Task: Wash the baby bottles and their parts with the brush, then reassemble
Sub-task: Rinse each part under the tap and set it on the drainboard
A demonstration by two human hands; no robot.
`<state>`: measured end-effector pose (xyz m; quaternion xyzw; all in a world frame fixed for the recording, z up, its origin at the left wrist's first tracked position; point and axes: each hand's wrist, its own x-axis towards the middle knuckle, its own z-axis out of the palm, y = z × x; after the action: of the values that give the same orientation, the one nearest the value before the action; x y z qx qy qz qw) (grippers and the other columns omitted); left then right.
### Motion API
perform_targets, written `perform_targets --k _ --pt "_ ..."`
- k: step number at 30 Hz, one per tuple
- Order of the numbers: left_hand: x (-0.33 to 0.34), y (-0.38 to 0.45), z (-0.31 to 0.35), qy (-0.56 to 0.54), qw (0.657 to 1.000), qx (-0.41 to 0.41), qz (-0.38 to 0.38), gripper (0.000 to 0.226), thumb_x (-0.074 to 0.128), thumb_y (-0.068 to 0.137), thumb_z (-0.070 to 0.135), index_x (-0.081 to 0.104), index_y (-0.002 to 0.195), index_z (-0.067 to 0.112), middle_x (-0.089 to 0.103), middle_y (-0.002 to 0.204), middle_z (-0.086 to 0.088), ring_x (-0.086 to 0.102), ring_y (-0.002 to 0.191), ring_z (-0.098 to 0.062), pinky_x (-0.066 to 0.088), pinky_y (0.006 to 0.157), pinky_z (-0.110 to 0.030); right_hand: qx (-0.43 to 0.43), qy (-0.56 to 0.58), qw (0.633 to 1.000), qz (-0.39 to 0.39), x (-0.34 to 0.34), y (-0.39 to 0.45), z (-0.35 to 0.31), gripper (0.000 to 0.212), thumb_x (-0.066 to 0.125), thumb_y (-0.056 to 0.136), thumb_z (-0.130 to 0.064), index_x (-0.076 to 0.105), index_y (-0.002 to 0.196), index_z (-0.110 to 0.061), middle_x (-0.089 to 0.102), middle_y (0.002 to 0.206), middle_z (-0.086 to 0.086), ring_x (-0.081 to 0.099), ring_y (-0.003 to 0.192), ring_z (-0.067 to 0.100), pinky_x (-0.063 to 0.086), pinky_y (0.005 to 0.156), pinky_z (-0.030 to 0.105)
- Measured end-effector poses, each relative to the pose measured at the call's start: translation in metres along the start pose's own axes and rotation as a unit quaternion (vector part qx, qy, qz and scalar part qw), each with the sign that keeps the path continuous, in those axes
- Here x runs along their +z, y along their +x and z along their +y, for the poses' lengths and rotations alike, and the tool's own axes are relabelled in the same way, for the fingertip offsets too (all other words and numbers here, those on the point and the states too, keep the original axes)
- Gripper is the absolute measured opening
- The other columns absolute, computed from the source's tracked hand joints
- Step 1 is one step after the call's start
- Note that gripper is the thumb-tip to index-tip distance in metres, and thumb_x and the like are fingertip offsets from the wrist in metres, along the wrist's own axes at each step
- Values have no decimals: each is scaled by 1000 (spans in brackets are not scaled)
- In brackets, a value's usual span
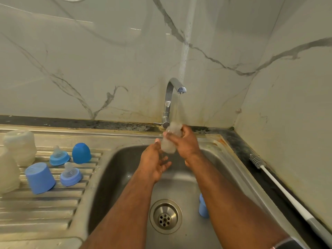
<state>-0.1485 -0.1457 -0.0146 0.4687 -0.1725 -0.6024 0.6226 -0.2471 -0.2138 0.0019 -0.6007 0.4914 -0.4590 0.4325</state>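
We've got the right hand (186,142) clamped on the bottle (170,139), mouth up under the tap (172,97) stream to rinse; left hand (156,159) open beside it; brush (280,186) parked on counter.

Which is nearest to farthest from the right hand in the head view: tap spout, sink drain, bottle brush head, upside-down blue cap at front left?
From the right hand:
1. Tap spout, just above it.
2. Sink drain, below in the basin.
3. Bottle brush head, right, on the counter; too close to the drain to call.
4. Blue cap, far left on the drainboard.

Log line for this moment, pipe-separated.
right hand grips bottle under running tap | left hand open beneath | brush on counter
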Motion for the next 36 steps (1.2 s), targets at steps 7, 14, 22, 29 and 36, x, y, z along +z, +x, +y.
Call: perform_targets --k 7,14,22,29,36 --pt "1 1 -1 19 993 113 6 43 75 89 6 59 128 14 68 121 -14 71 103 -28 62 86 -39 182 289 940 -19 -21 -9 12 23 68 87 -17 64 110 -13 69 105 12 64 99 27 52 82 41" --pt "7 0 -2 345 885 311 19 78 78 82 4 51 145 40 45 131 10 51 117 -11 49 93 -25 288 168 943 -17 -18 -9 25 22 49 103 -22 63 103 -6 65 106 16 63 103 30 51 101 44" --pt "4 3 -5 403 856 323 25 86 79 84 10 36 156 30 48 150 1 49 134 -16 38 100 -24 225 92 969 -45 -21 -12 8 27 49 94 -5 70 109 -12 74 92 7 67 94 22 53 91 41" --pt "5 -11 4 434 851 293 35 77 75 89 12 38 155 26 60 137 -3 60 118 -19 52 99 -34 68 -61 990 -109 -26 -31 -10 61 70 81 6 59 133 -24 68 121 -1 65 104 20 51 65 25" --pt "-23 -60 39 452 838 300 55 72 80 84 11 50 148 24 66 123 1 64 108 -18 54 93 -32 9 -144 979 -147 -2 -68 -45 58 78 82 -4 57 132 -23 68 117 1 67 100 18 58 90 42"
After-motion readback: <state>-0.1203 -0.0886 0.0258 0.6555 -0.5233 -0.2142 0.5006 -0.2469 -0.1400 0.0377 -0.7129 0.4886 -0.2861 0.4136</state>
